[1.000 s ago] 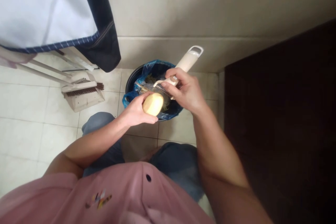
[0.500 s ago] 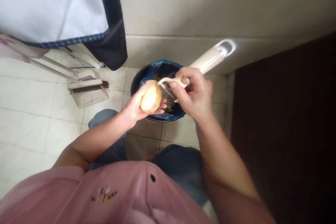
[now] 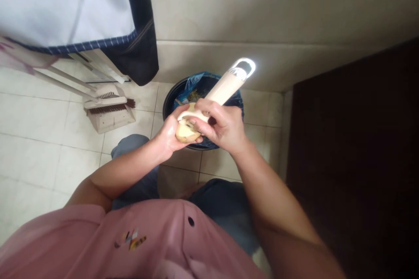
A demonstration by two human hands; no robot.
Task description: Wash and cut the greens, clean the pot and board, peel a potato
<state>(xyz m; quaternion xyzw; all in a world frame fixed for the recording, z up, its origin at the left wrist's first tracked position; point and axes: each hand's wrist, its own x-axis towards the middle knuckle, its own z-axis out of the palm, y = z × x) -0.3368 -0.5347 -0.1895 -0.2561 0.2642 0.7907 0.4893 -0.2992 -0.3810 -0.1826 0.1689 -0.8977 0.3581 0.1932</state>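
Observation:
A partly peeled potato (image 3: 186, 134) rests in my left hand (image 3: 170, 133), whose fingers curl round its far side and underside. My right hand (image 3: 225, 124) is closed on a cream-coloured peeler (image 3: 225, 88) with a shiny loop at the end of its handle. The peeler's head lies against the upper face of the potato, and my right thumb reaches close to the potato's surface. Below both hands stands a dark round bin (image 3: 168, 100) lined with a blue plastic bag (image 3: 196, 82). Some peelings (image 3: 195, 96) show inside it.
To the left, a broom and dustpan (image 3: 111, 113) stand on the tiled floor (image 3: 42, 126). A white cloth with a dark blue border (image 3: 140, 30) hangs at the upper left. Behind the bin is a pale wall (image 3: 262, 8); a dark brown panel (image 3: 353, 152) rises at the right.
My right hand has moved left and slightly down, bringing the peeler from beside the potato onto it. The potato now sits tilted differently in my left hand, which has barely moved.

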